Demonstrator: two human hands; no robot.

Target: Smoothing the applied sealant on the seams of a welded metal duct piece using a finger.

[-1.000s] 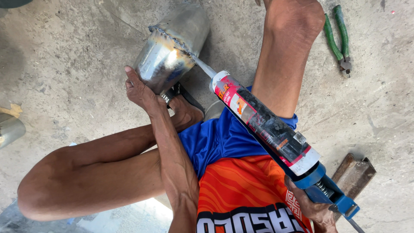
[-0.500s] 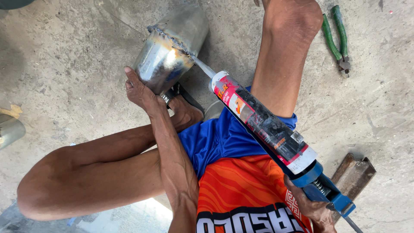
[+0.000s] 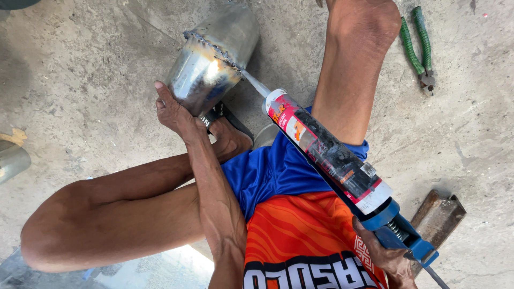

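I sit on a concrete floor with my knees bent. My left hand (image 3: pixel 172 111) grips the lower edge of a shiny metal duct elbow (image 3: pixel 211 59) with a crimped seam, holding it tilted off the floor. My right hand (image 3: pixel 383 258) is closed on the handle of a blue caulking gun (image 3: pixel 399 231) at the lower right. The gun carries a red, white and black sealant tube (image 3: pixel 324 150), and its pale nozzle (image 3: pixel 255 83) touches the seam of the metal piece.
Green-handled pliers (image 3: pixel 418 51) lie on the floor at the upper right. A rusty metal block (image 3: pixel 439 217) rests by the gun's handle. Another metal pipe end (image 3: pixel 10 160) shows at the left edge. My sandalled foot (image 3: pixel 227 131) is under the duct.
The caulking gun and its nozzle have shifted slightly along the seam. The left hand and the metal piece stay where they were.
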